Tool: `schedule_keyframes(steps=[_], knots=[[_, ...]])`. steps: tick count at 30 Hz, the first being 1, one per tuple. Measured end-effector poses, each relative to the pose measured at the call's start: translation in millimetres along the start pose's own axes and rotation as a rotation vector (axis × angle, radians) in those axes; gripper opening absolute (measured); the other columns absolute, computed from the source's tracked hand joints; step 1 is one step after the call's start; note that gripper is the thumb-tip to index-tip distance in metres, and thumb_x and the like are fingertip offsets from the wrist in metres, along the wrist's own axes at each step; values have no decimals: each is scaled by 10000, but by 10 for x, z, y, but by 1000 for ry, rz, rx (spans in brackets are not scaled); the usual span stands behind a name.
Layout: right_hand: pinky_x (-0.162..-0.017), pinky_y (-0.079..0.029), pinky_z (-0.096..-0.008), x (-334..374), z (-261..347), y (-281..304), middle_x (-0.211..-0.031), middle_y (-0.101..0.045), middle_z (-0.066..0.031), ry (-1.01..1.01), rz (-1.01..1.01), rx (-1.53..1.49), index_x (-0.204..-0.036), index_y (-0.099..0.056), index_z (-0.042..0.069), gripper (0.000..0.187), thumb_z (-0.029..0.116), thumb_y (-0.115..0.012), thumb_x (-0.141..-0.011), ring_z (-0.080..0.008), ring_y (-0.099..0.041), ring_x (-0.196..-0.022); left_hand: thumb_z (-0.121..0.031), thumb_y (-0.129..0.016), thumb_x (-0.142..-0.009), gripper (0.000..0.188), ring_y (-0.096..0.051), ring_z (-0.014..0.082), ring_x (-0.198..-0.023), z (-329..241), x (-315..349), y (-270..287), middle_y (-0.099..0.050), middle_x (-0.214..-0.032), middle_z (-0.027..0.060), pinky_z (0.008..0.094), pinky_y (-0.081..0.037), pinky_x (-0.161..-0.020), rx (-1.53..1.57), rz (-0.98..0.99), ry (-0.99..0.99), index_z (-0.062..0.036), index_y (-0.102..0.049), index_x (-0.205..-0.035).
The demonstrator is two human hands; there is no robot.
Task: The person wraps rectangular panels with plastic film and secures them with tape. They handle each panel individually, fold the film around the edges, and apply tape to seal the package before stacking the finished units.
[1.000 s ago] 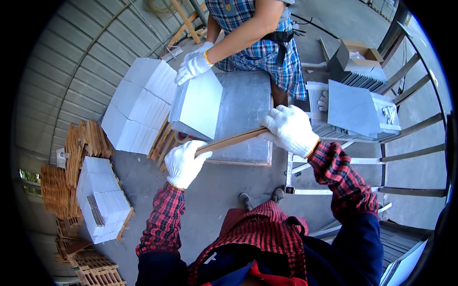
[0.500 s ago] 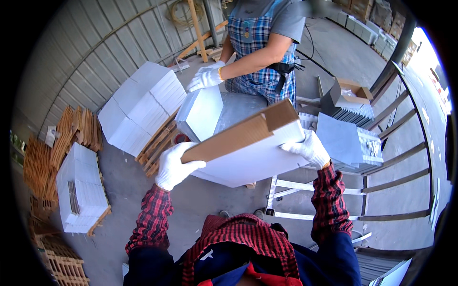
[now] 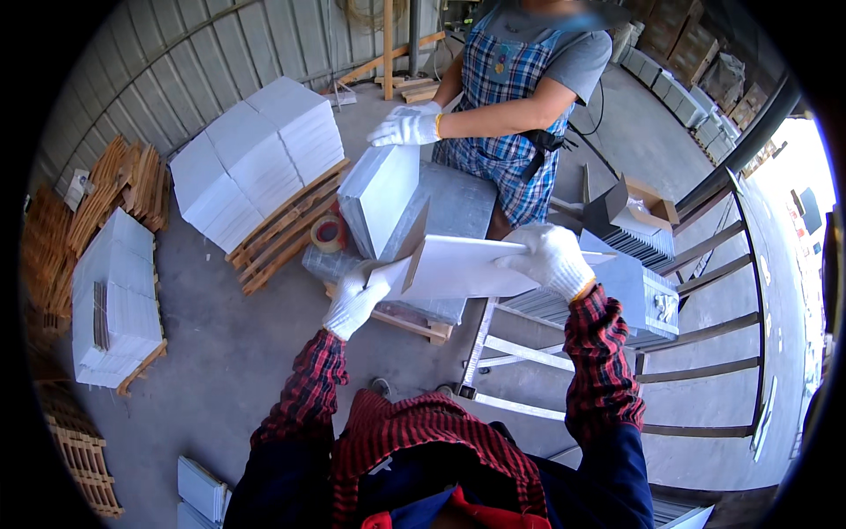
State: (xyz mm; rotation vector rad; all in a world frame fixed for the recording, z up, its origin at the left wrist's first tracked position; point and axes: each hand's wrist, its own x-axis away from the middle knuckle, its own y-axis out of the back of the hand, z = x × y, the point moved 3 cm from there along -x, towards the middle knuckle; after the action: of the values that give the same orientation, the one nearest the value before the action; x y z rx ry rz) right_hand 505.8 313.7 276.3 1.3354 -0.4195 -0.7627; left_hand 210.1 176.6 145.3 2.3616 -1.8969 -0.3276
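Observation:
In front of me, a thin white cardboard box with an end flap standing out is held between my two gloved hands. My left hand pinches its left end at the flap. At the other end, my right hand grips the upper right edge, fingers bent over it. Beyond the box stands a low grey-topped work surface. Several flat white boxes stand on edge there, and a co-worker's gloved hands rest on top of them. A tape roll lies on the left side of this surface.
White boxes are stacked on a wooden pallet at the left, with another white stack nearer. A metal frame lies to the right, beside grey panels and an open carton.
The box has been turned in my hands: its brown edge faced up before, and now a white side and raised flap show. My right hand has moved higher on it.

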Motion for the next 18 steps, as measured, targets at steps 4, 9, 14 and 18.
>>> schedule_keyframes(steps=[4, 9, 14, 18], knots=[[-773, -546, -381, -311, 10, -295, -951, -707, -134, 5, 71, -31, -1067, -724, 93, 481, 491, -697, -799, -308, -687, -892, -115, -614, -855, 317, -632, 193, -954, 118, -36, 222, -686, -1038, 114, 320, -483, -851, 41, 80, 117, 36, -652, -1132], [-920, -509, -393, -558, 232, -339, -1143, -663, -110, 25, 93, 16, -1208, -664, 154, 525, 466, -700, -788, -285, -633, -1079, -147, -637, -857, 380, -622, 192, -1010, 279, -44, 407, -677, -1117, 97, 313, -470, -901, 6, 124, 181, 39, -635, -1188], [-1022, -459, -440, -722, 280, -303, -1336, -582, -155, 33, 74, -5, -1320, -583, 144, 644, 505, -703, -800, -349, -551, -1229, -232, -642, -899, 545, -522, 152, -1193, -24, -57, 425, -584, -1296, 81, 291, -386, -1031, 71, 251, 109, 3, -525, -1377], [-1098, -359, -490, -788, 256, -270, -1373, -540, -194, 158, -59, -35, -1378, -519, 106, 736, 634, -571, -868, -409, -440, -1327, -354, -497, -1024, 555, -473, 188, -1291, 479, -79, 466, -518, -1407, 107, 315, -353, -1091, 488, 365, 196, 11, -440, -1439]])
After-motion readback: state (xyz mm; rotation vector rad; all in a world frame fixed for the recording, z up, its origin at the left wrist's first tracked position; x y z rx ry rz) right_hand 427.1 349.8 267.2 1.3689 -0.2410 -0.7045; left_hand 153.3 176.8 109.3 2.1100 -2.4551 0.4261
